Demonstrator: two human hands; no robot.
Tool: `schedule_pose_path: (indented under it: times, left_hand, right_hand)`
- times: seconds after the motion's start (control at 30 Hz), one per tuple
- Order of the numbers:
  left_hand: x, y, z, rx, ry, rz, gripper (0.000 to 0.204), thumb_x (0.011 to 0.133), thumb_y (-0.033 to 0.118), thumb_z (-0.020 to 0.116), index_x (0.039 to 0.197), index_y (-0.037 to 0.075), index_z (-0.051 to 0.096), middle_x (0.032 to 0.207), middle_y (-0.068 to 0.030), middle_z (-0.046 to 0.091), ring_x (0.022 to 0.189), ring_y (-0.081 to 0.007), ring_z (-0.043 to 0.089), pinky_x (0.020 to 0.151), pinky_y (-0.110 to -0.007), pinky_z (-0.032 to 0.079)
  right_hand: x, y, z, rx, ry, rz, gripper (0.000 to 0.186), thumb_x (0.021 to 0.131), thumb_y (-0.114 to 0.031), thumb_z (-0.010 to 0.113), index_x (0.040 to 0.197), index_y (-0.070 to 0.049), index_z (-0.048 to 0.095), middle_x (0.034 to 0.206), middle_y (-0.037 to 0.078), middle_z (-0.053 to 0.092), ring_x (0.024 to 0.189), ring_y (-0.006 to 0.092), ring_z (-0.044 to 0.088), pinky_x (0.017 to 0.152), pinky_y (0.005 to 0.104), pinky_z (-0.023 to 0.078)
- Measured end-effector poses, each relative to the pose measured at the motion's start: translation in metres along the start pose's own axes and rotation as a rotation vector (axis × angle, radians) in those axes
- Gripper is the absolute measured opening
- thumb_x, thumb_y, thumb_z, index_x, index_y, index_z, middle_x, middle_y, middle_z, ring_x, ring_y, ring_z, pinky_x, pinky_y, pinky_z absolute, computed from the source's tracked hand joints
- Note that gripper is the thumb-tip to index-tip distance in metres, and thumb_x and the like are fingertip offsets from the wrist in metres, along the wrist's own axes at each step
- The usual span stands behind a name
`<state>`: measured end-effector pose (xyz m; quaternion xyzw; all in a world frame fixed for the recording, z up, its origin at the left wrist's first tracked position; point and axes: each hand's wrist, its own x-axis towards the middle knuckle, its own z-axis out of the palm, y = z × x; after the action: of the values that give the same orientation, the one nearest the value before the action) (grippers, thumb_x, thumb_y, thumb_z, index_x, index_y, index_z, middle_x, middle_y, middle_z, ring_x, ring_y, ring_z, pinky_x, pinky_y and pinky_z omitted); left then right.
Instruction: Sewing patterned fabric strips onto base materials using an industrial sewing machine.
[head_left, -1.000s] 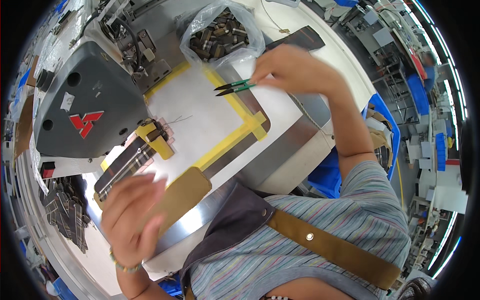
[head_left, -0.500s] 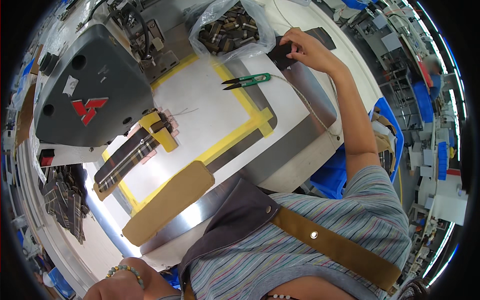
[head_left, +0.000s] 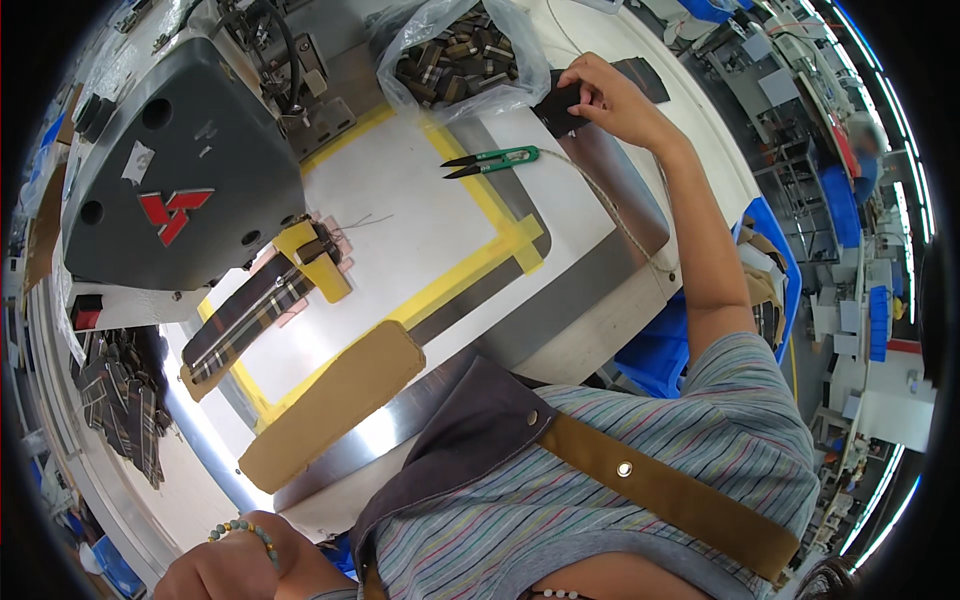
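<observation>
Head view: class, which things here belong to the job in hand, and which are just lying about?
Likely in the job:
dark fabric at the right hand
plaid strip
grey machine head
green thread snips

Apparently lying about:
blue bin
clear plastic bag of small plaid pieces

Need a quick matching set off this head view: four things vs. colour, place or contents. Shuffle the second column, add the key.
Column 1
1. Thread snips
2. Cardboard-like strip
3. Plastic bag
4. Right hand

Column 2
A. At the dark fabric beyond the taped white sheet
B. Green, with black blades
C. Contains a heap of small plaid pieces
D. Plain tan all over

Pairs: 1-B, 2-D, 3-C, 4-A
</observation>
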<state>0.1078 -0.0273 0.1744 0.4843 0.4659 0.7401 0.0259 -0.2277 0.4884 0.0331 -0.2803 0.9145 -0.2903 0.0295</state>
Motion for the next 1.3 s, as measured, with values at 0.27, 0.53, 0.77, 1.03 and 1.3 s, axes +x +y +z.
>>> schedule_pose_path:
  times: [0.27, 0.53, 0.77, 1.03, 1.3]
  left_hand:
    - [-0.024, 0.000, -0.027, 0.135, -0.072, 0.029, 0.030, 0.098, 0.045, 0.080, 0.112, 0.018, 0.080, 0.125, 0.0018, 0.071, 0.101, -0.0222, 0.067, 0.077, -0.035, 0.050]
    - [0.019, -0.071, -0.016, 0.346, -0.083, -0.026, 0.048, 0.090, 0.062, 0.086, 0.101, 0.016, 0.080, 0.102, -0.0043, 0.081, 0.084, -0.0235, 0.068, 0.067, -0.029, 0.048]
    - [0.016, -0.131, -0.014, 0.896, 0.085, -0.577, 0.021, 0.087, 0.017, 0.084, 0.099, 0.002, 0.077, 0.110, -0.0127, 0.081, 0.096, -0.0325, 0.075, 0.081, -0.040, 0.058]
    - [-0.016, -0.178, -0.031, 1.146, 0.178, -0.598, 0.011, 0.091, 0.001, 0.080, 0.101, 0.000, 0.076, 0.110, -0.0126, 0.080, 0.099, -0.0336, 0.073, 0.088, -0.041, 0.058]
    - [-0.024, -0.185, -0.037, 1.158, 0.252, -0.568, 0.008, 0.093, 0.002, 0.079, 0.101, 0.001, 0.076, 0.109, -0.0120, 0.080, 0.099, -0.0326, 0.073, 0.088, -0.040, 0.058]
  right_hand:
    - [-0.006, 0.006, 0.002, 0.003, 0.082, -0.056, 0.039, 0.091, 0.005, 0.078, 0.126, -0.008, 0.067, 0.123, 0.002, 0.059, 0.088, 0.0127, 0.059, 0.080, 0.0290, 0.053]
    - [-0.007, 0.008, 0.003, 0.051, 0.113, -0.090, 0.037, 0.088, 0.007, 0.080, 0.118, -0.006, 0.064, 0.123, 0.002, 0.061, 0.089, 0.0127, 0.062, 0.079, 0.0290, 0.054]
    - [-0.015, -0.016, 0.009, -0.226, 0.258, -0.160, 0.034, 0.090, -0.016, 0.085, 0.113, -0.005, 0.063, 0.126, 0.006, 0.063, 0.095, 0.0232, 0.068, 0.082, 0.0378, 0.057]
    - [-0.018, -0.037, 0.028, -0.478, 0.205, -0.105, 0.036, 0.090, -0.030, 0.081, 0.109, -0.003, 0.067, 0.115, 0.010, 0.068, 0.093, 0.0348, 0.071, 0.078, 0.0455, 0.058]
    - [-0.016, -0.029, 0.028, -0.486, 0.187, 0.002, 0.035, 0.088, -0.016, 0.070, 0.118, 0.002, 0.069, 0.124, 0.015, 0.070, 0.104, 0.0405, 0.072, 0.090, 0.0491, 0.059]
